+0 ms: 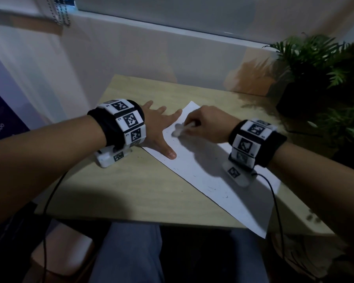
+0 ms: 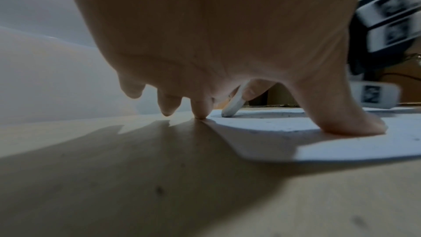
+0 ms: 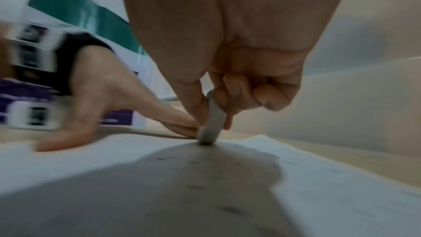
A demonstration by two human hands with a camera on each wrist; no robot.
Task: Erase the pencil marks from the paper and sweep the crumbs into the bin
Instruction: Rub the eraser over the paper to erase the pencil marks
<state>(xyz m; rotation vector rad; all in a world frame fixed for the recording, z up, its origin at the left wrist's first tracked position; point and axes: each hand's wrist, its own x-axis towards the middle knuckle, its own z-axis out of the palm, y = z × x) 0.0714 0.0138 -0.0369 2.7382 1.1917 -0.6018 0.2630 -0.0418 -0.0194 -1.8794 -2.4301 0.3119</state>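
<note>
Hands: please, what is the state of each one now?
Left hand: open, fingers spread, thumb pressing the paper.
Right hand: closed, pinching the eraser against the paper.

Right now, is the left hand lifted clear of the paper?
No, the left hand lies spread flat, its thumb pressing on the paper edge.

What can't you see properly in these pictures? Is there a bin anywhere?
- Bin: not in any view, so its place cannot be told.
- Eraser: smeared by motion blur in the head view, held by the right hand; clearer in the right wrist view.
- Pencil marks on the paper: too small and faint to read.
- Crumbs: too tiny to tell from marks.
- Paper under the left hand: its thumb covers some.
</note>
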